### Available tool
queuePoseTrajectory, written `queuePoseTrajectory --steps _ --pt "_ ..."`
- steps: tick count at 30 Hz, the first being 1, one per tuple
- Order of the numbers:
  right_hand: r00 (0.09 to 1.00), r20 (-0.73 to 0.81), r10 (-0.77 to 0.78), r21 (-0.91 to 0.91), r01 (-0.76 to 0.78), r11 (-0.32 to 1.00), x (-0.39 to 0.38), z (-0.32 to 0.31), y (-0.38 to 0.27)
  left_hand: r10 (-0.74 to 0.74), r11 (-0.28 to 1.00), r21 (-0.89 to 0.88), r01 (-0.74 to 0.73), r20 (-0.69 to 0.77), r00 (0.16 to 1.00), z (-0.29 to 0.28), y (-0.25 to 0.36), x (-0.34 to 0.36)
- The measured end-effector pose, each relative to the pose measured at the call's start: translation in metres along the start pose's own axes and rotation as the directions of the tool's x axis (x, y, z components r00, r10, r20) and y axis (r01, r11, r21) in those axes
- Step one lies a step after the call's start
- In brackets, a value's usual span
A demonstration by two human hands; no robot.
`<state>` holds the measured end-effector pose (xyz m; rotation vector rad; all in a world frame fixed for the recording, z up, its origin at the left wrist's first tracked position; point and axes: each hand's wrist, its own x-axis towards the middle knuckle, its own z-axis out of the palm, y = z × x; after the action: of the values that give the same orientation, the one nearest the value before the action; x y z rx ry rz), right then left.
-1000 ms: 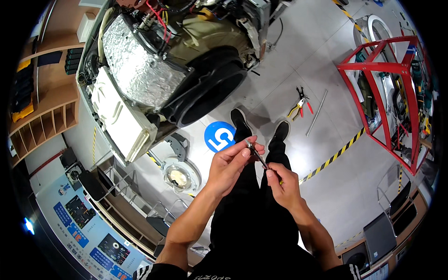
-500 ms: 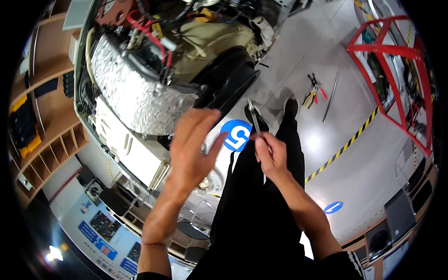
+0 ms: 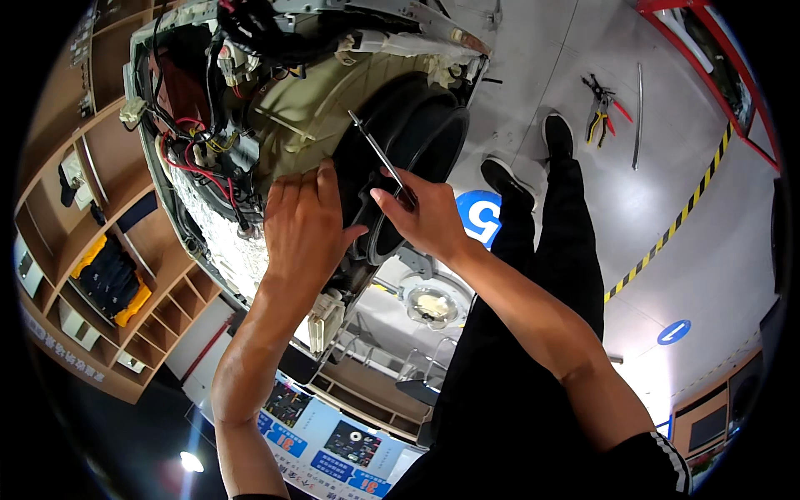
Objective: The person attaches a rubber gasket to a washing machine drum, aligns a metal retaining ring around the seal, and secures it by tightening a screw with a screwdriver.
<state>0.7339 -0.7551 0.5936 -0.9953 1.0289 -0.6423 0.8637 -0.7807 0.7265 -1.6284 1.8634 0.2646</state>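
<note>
My left hand [image 3: 307, 218] rests with its fingers stretched over the beige plastic tub [image 3: 287, 117], its thumb spread toward the black rubber ring [image 3: 433, 137]. No object shows in it. To its right, my right hand [image 3: 429, 212] grips a slim metal tool [image 3: 379, 152] shaped like a screwdriver. The tool's shaft slants up and left across the black ring, and its tip lies near the ring's edge with the tub; whether it touches cannot be told. Fingers cover most of its handle end.
Red wires [image 3: 200, 171] and black cables hang at the machine's upper left. Pliers [image 3: 598, 112] and a thin metal rod [image 3: 639, 117] lie on the floor at right. A round glass-like part [image 3: 433, 302] sits below the ring. Wooden shelves [image 3: 125, 200] stand at left.
My view has turned toward the machine. Both hands have moved from in front of my legs to the black ring and tub, the right one still holding the tool.
</note>
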Motion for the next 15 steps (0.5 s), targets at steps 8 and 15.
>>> queuePoseTrajectory --steps 8,15 --pt "0.998 0.056 -0.011 0.045 0.008 0.999 0.008 0.012 -0.002 -0.013 0.995 0.101 0.009 0.039 0.999 0.01 -0.001 0.011" --pt "1.0 -0.024 -0.015 0.123 0.018 0.992 0.011 0.023 -0.009 0.018 1.0 0.024 -0.019 0.065 0.998 0.007 -0.006 0.009"
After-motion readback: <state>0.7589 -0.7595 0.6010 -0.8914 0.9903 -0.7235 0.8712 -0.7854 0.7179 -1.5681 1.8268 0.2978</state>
